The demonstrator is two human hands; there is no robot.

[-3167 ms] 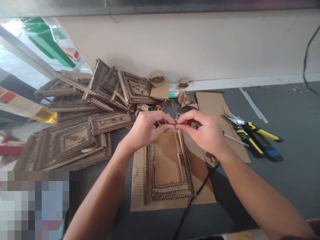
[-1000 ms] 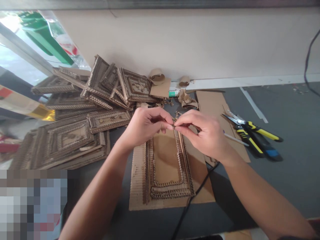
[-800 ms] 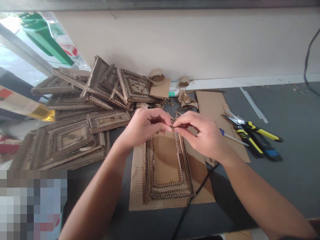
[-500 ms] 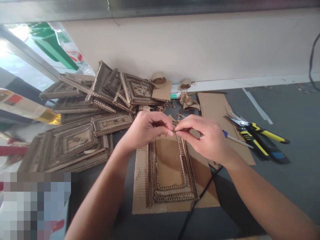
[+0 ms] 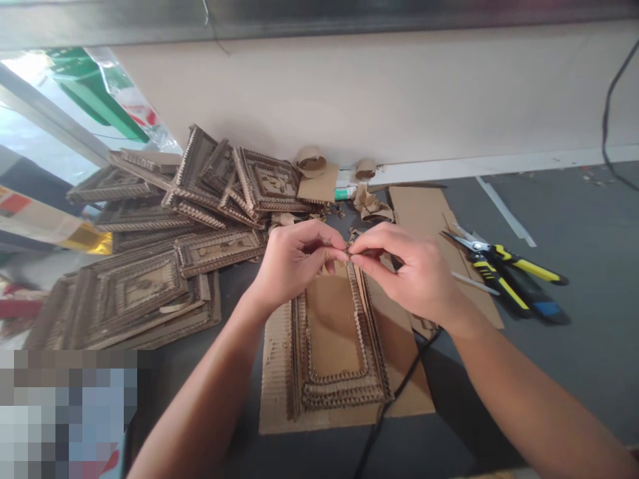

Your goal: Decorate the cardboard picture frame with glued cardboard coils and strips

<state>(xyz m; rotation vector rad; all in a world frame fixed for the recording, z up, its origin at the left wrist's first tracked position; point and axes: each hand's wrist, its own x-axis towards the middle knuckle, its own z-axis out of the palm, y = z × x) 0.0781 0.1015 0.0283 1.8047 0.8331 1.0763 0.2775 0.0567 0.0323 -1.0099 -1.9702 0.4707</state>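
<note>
Behind the work, a pale wall (image 5: 349, 100) rises from the far edge of the dark tabletop (image 5: 564, 226). Next in size, we note a heap of ridged cardboard panels (image 5: 194, 169), stacked at odd angles on the left, probably to leave elbow room in the middle. A flat cardboard sheet (image 5: 277, 399) lies between the forearms and bears a rectangular panel (image 5: 334, 319) with raised, corrugated borders; we judge that the sheet serves as an underlay, and the panel's long sides run away from the body so that both hands can reach its far end. Over that end we find the left hand (image 5: 292, 256) and the right hand (image 5: 414, 259), thumbs opposing forefingers. Yellow-and-black cutters (image 5: 506, 291) rest to the right, handles turned toward the body, perhaps for easy reach. Beyond the hands we observe crumpled brown paper (image 5: 372, 205) and, beside it, a green-and-white tube (image 5: 343, 193). Smallest is a small brown piece (image 5: 348, 253), pinched where the fingertips of both hands meet; the two-sided grip presumably steadies something too slight for one hand. Its exact shape is hidden, and we cannot tell whether it touches the panel.
</note>
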